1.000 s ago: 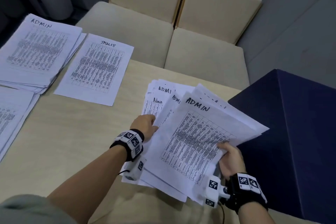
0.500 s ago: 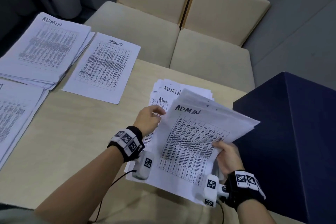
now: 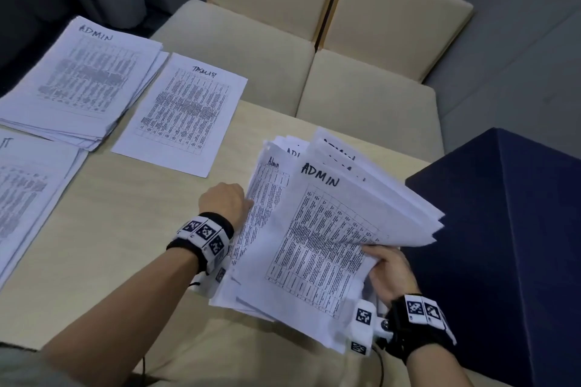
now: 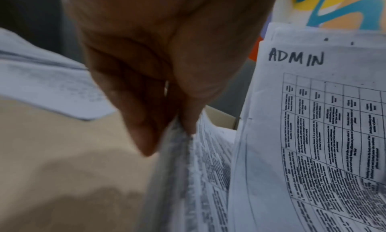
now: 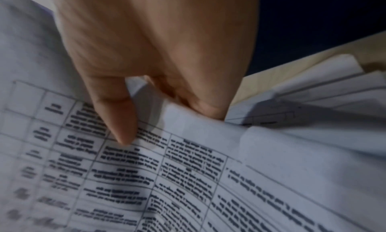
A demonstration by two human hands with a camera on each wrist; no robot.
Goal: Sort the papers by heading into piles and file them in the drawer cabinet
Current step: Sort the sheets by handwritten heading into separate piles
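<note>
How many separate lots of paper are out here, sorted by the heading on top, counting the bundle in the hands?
ADMIN on top: 2, the far pile on the table and the held bundle, gripped by the left hand and the right hand.
TASKLIST on top: 1, the single sheet.
Heading cut off at the frame edge: 1, the left pile.
Total: 4

I see my right hand (image 3: pixel 390 273) gripping the fanned ADMIN stack (image 3: pixel 327 229); my left hand (image 3: pixel 224 203) holds its left edge.
</note>
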